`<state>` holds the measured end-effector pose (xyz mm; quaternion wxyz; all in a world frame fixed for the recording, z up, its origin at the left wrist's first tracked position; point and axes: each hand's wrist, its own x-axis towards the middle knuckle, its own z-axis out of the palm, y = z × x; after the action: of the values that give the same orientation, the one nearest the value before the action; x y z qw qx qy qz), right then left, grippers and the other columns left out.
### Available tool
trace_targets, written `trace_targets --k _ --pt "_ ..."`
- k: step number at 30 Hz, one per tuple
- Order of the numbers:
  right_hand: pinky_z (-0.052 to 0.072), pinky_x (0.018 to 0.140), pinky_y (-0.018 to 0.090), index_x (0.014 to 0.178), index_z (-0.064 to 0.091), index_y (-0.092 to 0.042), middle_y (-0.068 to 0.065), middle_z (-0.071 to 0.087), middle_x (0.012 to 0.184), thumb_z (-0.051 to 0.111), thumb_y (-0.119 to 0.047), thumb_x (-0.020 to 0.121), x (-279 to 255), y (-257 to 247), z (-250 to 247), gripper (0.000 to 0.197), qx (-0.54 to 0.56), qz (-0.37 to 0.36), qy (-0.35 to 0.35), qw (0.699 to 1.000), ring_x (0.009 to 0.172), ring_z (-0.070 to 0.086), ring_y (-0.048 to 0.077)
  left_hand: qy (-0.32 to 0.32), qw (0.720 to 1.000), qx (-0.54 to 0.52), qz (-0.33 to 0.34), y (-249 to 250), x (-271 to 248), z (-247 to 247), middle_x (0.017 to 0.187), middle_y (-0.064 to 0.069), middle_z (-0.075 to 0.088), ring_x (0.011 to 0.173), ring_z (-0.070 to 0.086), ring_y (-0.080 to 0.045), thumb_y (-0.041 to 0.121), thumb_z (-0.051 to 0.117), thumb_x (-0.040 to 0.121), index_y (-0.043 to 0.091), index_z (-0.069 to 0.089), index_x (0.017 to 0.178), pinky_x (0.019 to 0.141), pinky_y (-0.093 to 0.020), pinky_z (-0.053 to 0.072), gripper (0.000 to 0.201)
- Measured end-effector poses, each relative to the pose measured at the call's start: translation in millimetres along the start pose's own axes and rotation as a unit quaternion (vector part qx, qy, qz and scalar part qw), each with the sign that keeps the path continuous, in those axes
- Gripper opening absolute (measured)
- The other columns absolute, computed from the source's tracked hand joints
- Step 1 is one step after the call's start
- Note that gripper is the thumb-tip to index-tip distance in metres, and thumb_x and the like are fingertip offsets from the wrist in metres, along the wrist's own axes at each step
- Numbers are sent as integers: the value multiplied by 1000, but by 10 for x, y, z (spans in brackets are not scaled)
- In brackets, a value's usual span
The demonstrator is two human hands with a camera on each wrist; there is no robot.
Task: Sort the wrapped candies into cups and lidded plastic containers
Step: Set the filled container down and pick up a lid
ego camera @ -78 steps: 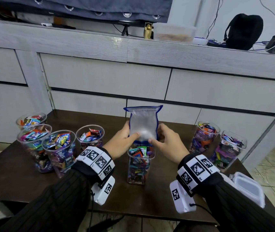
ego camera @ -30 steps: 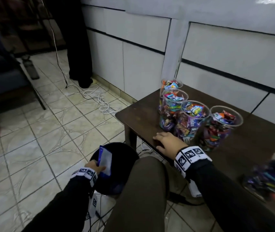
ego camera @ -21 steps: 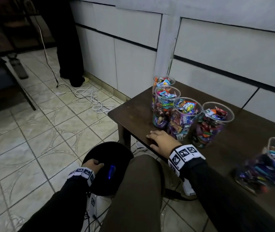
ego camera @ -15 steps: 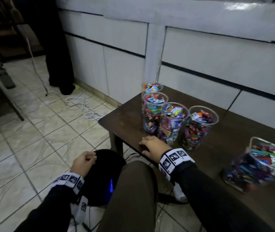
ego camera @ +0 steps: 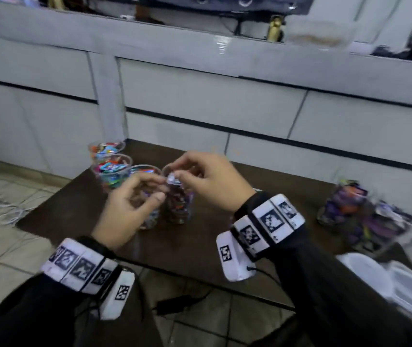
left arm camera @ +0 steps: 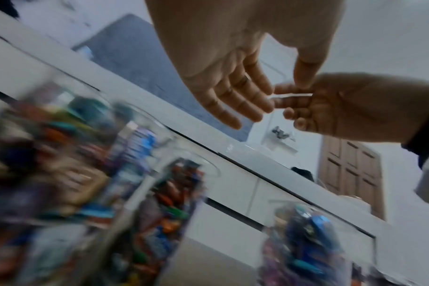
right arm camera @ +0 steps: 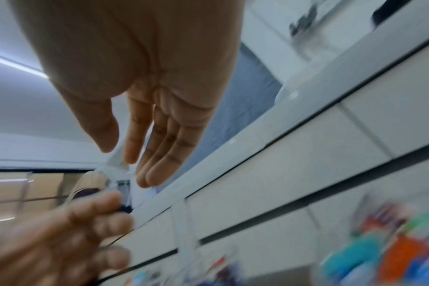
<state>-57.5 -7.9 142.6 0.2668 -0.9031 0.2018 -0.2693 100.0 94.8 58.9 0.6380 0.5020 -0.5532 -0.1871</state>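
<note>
My two hands meet in the air over the row of candy cups. Between them is a small scrap of clear plastic [ego camera: 172, 177] with a blue edge. My left hand [ego camera: 161, 186] pinches one end with thumb and forefinger, and my right hand [ego camera: 178, 171] pinches the other. The left wrist view shows the scrap [left arm camera: 292, 94] as a thin clear strip where my left thumb meets the right fingers. In the right wrist view it [right arm camera: 116, 166] hangs below my right thumb. Clear cups [ego camera: 114, 169] full of wrapped candies stand under the hands, the nearest cup [ego camera: 177, 206] right below them.
Two clear containers [ego camera: 342, 204] filled with candies stand at the right on the dark brown table [ego camera: 199, 246], with white lids [ego camera: 387, 284] at its near right corner. Grey cabinet fronts rise behind. Tiled floor and white cables lie to the left.
My left hand dropped the blue-edged bag into the black bin on the floor and came up. My right hand left the table edge. Both now meet over the cups, and the view has swung back.
</note>
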Motion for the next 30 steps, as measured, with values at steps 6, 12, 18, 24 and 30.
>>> trace_targets --k 6,12,18,24,30 --pt "45 68 18 97 67 -18 -8 67 87 61 -19 90 -702 432 -1106 9 -111 83 123 983 78 62 8 -197 972 54 -118 -204 435 974 151 6 36 134 39 -3 49 86 58 32 20 146 110 -37 36 111" --pt "43 68 27 92 66 -14 -1 65 81 61 -14 87 -1733 1105 -1815 7 -253 214 285 900 72 59 16 -247 952 19 -180 -425 548 1378 155 3 29 137 35 -9 46 89 44 33 2 152 113 -40 34 140" --pt "43 89 42 108 59 -6 18 63 108 56 -12 84 -2641 1846 -2007 25 -276 437 415 749 102 55 37 -261 947 -2 -188 -508 515 1513 132 12 48 115 53 -2 40 89 44 35 25 146 95 -28 49 120" --pt "40 97 40 133 46 -5 22 53 131 62 -39 89 -2922 2255 -1672 58 -213 649 188 706 119 51 36 -257 945 -6 -202 -543 514 1512 124 12 55 113 59 -8 36 90 46 35 38 133 97 -37 52 102" --pt "41 95 33 126 50 -20 12 55 127 46 -49 92 -2983 2420 -1473 45 -232 659 134 703 116 54 28 -251 945 -12 -210 -557 513 1522 121 11 59 111 61 -8 38 89 43 35 42 125 93 -32 53 94"
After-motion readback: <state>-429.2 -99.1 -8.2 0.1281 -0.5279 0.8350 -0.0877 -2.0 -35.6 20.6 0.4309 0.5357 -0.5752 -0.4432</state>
